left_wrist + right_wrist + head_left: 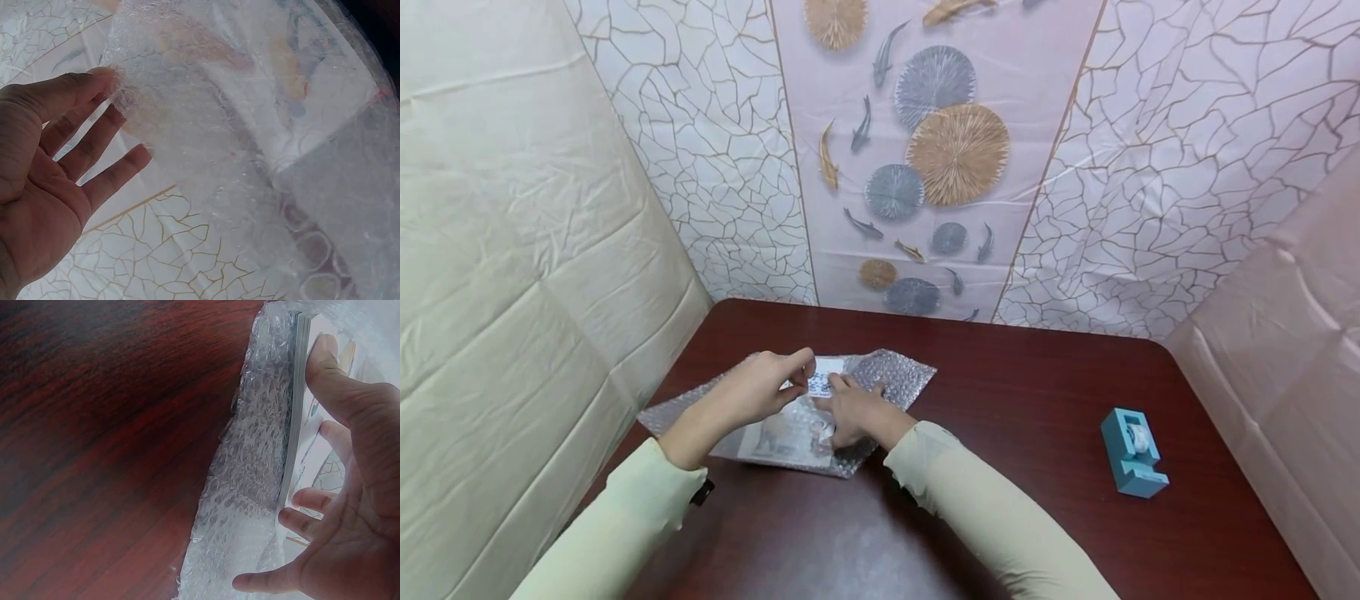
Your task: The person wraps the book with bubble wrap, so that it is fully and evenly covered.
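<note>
A sheet of bubble wrap [904,377] lies on the table, with a flat white book-like item [823,367] on it. In the right wrist view that item's edge [298,406] shows several thin layers. My left hand [758,385] pinches the edge of a raised flap of the bubble wrap [187,125] between thumb and fingers, and the flap passes over part of the item. With fingers spread, my right hand [856,412] presses on the item's top; its thumb lies on the white cover in the right wrist view.
A teal tape dispenser [1129,454] with a roll of clear tape stands on the right side of the dark red-brown table [1022,417]. Patterned fabric [910,250] hangs behind the table's far edge, and pale padded panels [550,250] flank both sides.
</note>
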`<action>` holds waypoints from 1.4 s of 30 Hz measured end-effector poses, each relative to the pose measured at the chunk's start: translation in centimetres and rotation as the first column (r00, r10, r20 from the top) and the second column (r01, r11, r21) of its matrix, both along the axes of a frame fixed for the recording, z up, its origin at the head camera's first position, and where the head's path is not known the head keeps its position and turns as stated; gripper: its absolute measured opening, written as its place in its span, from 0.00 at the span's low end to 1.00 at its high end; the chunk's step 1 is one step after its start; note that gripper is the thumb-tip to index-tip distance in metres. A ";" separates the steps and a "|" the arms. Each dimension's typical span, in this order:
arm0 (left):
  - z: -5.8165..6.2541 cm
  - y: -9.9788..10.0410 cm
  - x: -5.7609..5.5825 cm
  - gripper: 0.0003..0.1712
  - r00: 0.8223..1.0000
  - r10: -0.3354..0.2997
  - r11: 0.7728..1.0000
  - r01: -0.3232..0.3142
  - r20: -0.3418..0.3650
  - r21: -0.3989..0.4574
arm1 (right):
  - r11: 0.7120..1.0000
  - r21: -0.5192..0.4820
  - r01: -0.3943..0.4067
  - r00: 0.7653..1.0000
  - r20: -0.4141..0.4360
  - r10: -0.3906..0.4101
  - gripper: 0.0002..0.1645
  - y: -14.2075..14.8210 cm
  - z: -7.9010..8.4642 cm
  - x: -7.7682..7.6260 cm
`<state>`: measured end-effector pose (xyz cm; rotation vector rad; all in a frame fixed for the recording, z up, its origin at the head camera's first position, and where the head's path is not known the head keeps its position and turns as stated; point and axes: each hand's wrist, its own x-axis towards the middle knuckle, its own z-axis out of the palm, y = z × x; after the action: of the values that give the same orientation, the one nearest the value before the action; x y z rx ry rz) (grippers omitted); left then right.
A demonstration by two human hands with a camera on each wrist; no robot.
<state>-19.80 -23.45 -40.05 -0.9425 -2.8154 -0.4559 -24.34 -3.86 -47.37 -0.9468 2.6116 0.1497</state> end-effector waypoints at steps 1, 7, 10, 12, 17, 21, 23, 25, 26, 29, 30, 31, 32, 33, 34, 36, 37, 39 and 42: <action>0.0 0.0 -0.1 0.17 1.000 0.004 1.000 -0.004 -0.001 -0.002 | 1.000 -0.002 0.001 1.000 0.000 -0.001 0.53 0.0 0.0 -0.1; -0.6 0.1 -0.6 0.18 1.000 0.006 1.000 -0.006 -0.008 0.009 | 0.999 -0.050 0.011 1.000 0.012 -0.010 0.54 0.2 -0.1 -0.4; -1.0 0.2 -0.7 0.17 1.000 -0.002 1.000 0.002 -0.012 0.031 | 0.996 -0.084 0.014 1.000 0.009 -0.013 0.55 0.2 -0.9 -0.9; -1.3 0.3 -0.9 0.17 1.000 -0.006 0.999 0.007 -0.016 0.048 | 0.995 -0.096 0.021 1.000 0.013 -0.019 0.54 0.3 -1.1 -1.1; -2.2 0.6 -1.3 0.15 0.999 -0.027 0.996 0.029 -0.024 0.088 | 0.994 -0.108 0.028 0.999 0.020 -0.026 0.54 0.5 -0.7 -1.0; -2.9 0.8 -1.7 0.14 1.000 -0.028 0.996 0.029 -0.007 0.083 | 0.993 -0.116 0.021 1.000 0.013 -0.020 0.53 0.6 -0.6 -1.0; -3.3 0.8 -1.9 0.13 1.000 -0.023 0.997 0.023 0.007 0.077 | 0.993 -0.119 0.016 1.000 0.006 -0.016 0.52 0.7 -0.7 -1.0; -3.6 0.8 -2.0 0.13 1.000 -0.015 0.998 0.014 0.018 0.069 | 0.992 -0.125 0.015 1.000 0.008 -0.015 0.52 0.7 -0.6 -0.9; -3.7 0.7 -2.1 0.12 1.000 -0.012 0.998 0.011 0.023 0.066 | 0.992 -0.128 0.015 1.000 0.009 -0.014 0.52 0.8 -0.6 -0.8; -4.0 0.6 -2.3 0.12 0.999 -0.005 0.998 0.003 0.032 0.061 | 0.991 -0.131 0.011 1.000 0.004 -0.010 0.53 0.8 -0.6 -0.9; -4.1 0.6 -2.4 0.12 0.999 -0.004 0.998 0.002 0.033 0.059 | 0.992 -0.123 0.014 1.000 0.010 -0.013 0.53 0.8 -0.2 -0.8; -4.1 0.6 -2.5 0.12 0.999 -0.003 0.998 0.001 0.035 0.059 | 0.992 -0.122 0.013 1.000 0.008 -0.012 0.54 0.9 -0.3 -0.8; -4.2 0.5 -2.6 0.12 0.999 -0.002 0.998 0.000 0.037 0.056 | 0.993 -0.121 0.012 1.000 0.007 -0.011 0.54 0.9 -0.4 -0.9; -4.3 0.5 -2.6 0.12 0.999 -0.001 0.999 -0.001 0.041 0.053 | 0.993 -0.117 0.012 1.000 0.009 -0.011 0.54 0.9 -0.5 -1.0; -4.4 0.5 -2.7 0.12 0.999 0.000 0.999 -0.002 0.044 0.050 | 0.993 -0.114 0.013 1.000 0.013 -0.012 0.54 0.9 -0.4 -0.9; -4.7 0.4 -2.9 0.13 0.999 0.001 0.999 -0.003 0.052 0.046 | 0.994 -0.109 0.014 1.000 0.019 -0.012 0.54 1.0 -0.4 -1.0; -4.8 0.3 -2.9 0.13 0.998 0.003 0.999 -0.006 0.055 0.042 | 0.994 -0.107 0.015 1.000 0.027 -0.012 0.53 1.0 -0.4 -1.0; -5.0 0.2 -3.1 0.14 0.998 0.006 0.999 -0.008 0.061 0.037 | 0.994 -0.107 0.017 0.999 0.038 -0.013 0.51 1.1 -0.3 -0.9; -5.4 0.2 -3.3 0.15 0.998 0.008 0.999 -0.010 0.067 0.030 | 0.992 -0.125 0.022 0.998 0.061 -0.015 0.42 1.1 -0.5 -1.1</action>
<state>-23.07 -23.28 -45.41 -0.9245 -2.8622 -0.5379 -25.48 -2.79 -47.90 -0.9528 2.5987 -0.0476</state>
